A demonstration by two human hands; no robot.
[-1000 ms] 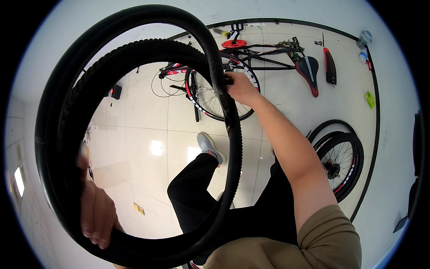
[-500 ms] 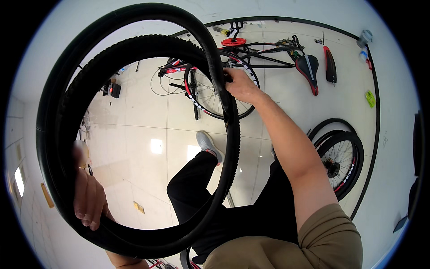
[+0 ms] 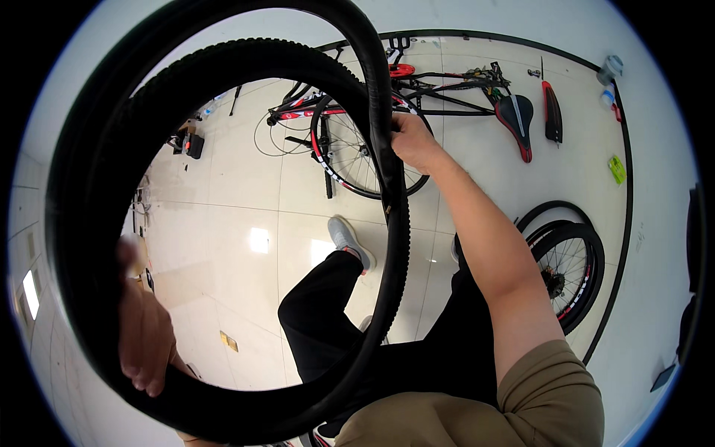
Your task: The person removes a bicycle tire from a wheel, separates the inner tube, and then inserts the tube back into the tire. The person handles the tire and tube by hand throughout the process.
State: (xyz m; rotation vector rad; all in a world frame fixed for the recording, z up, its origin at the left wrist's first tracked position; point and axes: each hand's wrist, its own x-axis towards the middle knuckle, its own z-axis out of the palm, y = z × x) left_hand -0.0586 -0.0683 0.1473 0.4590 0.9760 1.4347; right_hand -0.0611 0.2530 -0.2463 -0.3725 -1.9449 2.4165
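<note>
A black knobby bicycle tire (image 3: 223, 59) and a smooth black inner tube (image 3: 376, 59) form a large loop in front of me. My left hand (image 3: 145, 335) grips the tire's left side, fingers wrapped over it, with the thumb blurred. My right hand (image 3: 413, 140) is closed on the right side of the loop, where tube and tire overlap; its fingertips are partly hidden behind the rubber. Beyond the loop lies a bicycle wheel (image 3: 339, 164) with a red, white and black rim.
On the tiled floor are a black bike frame (image 3: 439, 108), a saddle (image 3: 514, 127), a red-black fender (image 3: 553, 112), stacked wheels (image 3: 573, 279), a green packet (image 3: 616, 170), bottles (image 3: 609, 71) and dark tools (image 3: 190, 145) at left. My legs show below.
The tire and tube have risen toward the upper edge of the view, and their top part has shifted rightward. My right hand has moved slightly right with them; both hands keep hold.
</note>
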